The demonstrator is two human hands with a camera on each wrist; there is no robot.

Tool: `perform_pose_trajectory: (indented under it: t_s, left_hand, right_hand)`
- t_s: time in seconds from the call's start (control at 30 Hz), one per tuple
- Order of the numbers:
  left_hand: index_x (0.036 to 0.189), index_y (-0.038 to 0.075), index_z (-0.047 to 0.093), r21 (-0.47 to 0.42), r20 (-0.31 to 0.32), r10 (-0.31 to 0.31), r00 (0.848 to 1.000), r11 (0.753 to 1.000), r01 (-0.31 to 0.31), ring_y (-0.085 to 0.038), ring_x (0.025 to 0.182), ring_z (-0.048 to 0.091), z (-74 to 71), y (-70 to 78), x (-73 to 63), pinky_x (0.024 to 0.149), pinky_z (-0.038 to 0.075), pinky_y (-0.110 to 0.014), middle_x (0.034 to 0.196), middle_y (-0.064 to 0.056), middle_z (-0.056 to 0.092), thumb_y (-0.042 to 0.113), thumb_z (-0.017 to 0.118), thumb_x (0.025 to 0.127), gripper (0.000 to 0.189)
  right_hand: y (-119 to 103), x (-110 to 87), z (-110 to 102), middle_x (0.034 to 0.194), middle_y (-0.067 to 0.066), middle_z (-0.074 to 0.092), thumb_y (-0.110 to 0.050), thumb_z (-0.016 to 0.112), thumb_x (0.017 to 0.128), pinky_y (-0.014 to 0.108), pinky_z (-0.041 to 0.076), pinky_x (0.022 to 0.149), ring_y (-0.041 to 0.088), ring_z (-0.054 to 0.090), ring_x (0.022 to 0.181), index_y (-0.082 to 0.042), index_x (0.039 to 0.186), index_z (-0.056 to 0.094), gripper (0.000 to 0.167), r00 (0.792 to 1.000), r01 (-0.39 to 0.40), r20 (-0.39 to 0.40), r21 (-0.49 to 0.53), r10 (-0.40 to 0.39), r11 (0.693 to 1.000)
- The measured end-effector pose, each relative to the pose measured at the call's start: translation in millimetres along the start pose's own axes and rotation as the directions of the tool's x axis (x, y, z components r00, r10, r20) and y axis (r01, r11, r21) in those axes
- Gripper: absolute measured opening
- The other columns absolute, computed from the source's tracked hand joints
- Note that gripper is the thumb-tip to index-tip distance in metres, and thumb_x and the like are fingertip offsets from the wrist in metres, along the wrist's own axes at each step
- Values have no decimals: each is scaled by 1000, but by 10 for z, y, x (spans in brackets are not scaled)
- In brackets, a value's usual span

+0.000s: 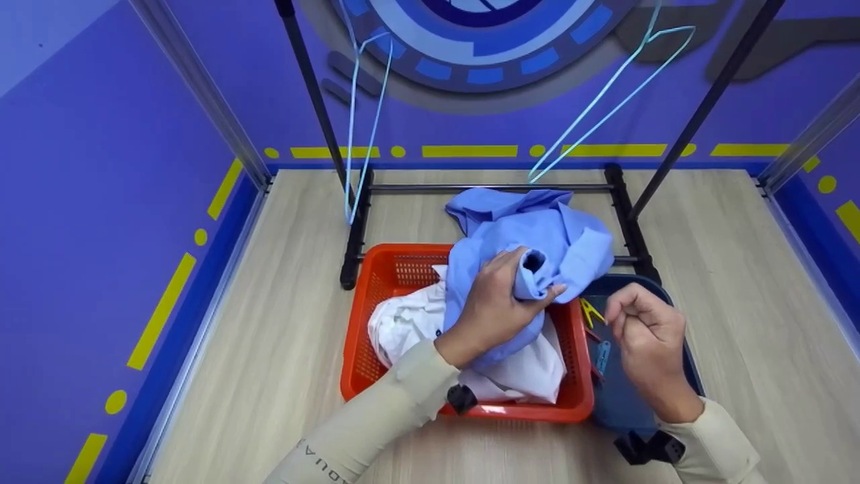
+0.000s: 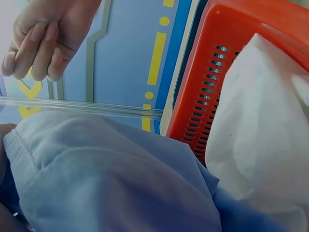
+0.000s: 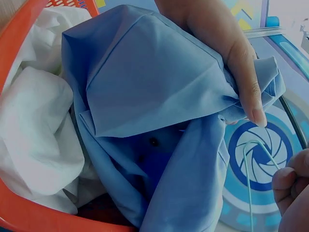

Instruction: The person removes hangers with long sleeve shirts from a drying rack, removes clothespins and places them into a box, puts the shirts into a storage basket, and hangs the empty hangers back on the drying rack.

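My left hand point(image 1: 490, 296) grips a bunched light-blue shirt point(image 1: 500, 232), thumb and fingers around a rolled, tube-like part with a dark opening on top. The rest of the shirt hangs over the red basket point(image 1: 586, 383) and past its back edge. In the right wrist view, the left thumb point(image 3: 251, 92) presses along the cloth, and a dark button shows inside a fold. My right hand point(image 1: 648, 339) is raised to the right of the shirt, fingers curled toward the palm and nothing visible in them. White garments point(image 1: 406, 323) lie crumpled in the basket under the shirt.
Right of the basket sits a dark blue tray point(image 1: 625, 403) with a yellow clothespin point(image 1: 591, 312) and a blue clothespin point(image 1: 603, 356). Behind stands a black rack point(image 1: 490, 188), with a left hanger point(image 1: 351, 134) and a right hanger point(image 1: 605, 94) above. Purple walls enclose the wood-patterned surface.
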State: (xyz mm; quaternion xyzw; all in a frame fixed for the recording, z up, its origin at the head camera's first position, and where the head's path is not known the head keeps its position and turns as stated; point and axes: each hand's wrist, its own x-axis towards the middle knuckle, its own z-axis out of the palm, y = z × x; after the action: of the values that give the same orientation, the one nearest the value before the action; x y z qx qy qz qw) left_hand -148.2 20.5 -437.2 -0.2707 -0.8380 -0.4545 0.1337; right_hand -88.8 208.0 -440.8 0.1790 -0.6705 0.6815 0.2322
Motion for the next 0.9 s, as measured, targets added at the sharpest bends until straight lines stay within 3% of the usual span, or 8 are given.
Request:
perform_pose_trajectory:
  t_s: [0.2,0.33,0.43,0.53,0.63,0.77,0.9]
  left_hand:
    - [103,10,58,-28,6,-9,1000,1000,9,-10,87,55,-5,-11,0,80,45,-19,89,0,60,42,70,86,38]
    - [103,11,57,-48,-1,-11,1000,999,11,-9,87,54,-8,-21,6,80,44,-18,89,1,59,42,69,87,37]
    - [102,10,58,-40,-17,-4,1000,999,3,-10,87,55,-15,-30,12,80,45,-19,89,0,59,42,70,86,37]
    - [103,9,58,-24,-37,4,999,1000,-5,-10,87,56,-27,-33,17,81,47,-20,90,-1,60,41,71,86,38]
    - [104,9,59,-18,-47,8,999,1000,-9,-10,88,57,-41,-33,22,82,47,-20,92,-1,62,40,71,86,39]
    - [104,8,59,-22,-55,15,998,1000,-16,-11,88,57,-62,-35,35,82,47,-20,91,-1,62,39,71,86,37]
    - [102,8,60,-20,-65,19,998,1000,-21,-11,86,57,-89,-37,59,80,47,-21,89,-1,62,39,71,87,36]
  right_hand:
    - [3,-20,-6,61,2,41,25,23,81,26,24,41,11,34,48,6,73,46,31,998,-41,36,-178,48,983]
    - [32,-21,-9,60,2,40,25,22,81,26,26,42,11,35,49,6,75,47,32,996,-59,56,-211,72,976]
    - [58,-21,-14,59,3,41,23,24,84,28,29,43,13,37,49,6,81,50,31,989,-118,63,-226,136,967]
    - [74,-25,-15,65,3,49,18,30,89,26,36,48,15,46,55,4,91,55,28,975,-184,67,-287,211,940]
    - [88,-37,-13,80,2,59,10,41,94,17,46,62,14,57,70,-1,100,58,21,959,-212,94,-381,266,900]
    - [140,-65,-3,99,1,64,-3,53,96,11,46,79,8,60,88,-8,107,61,14,942,-210,127,-496,310,843]
    - [214,-101,-5,104,-1,64,-12,57,97,11,45,77,5,56,90,-12,108,62,13,926,-242,95,-592,365,769]
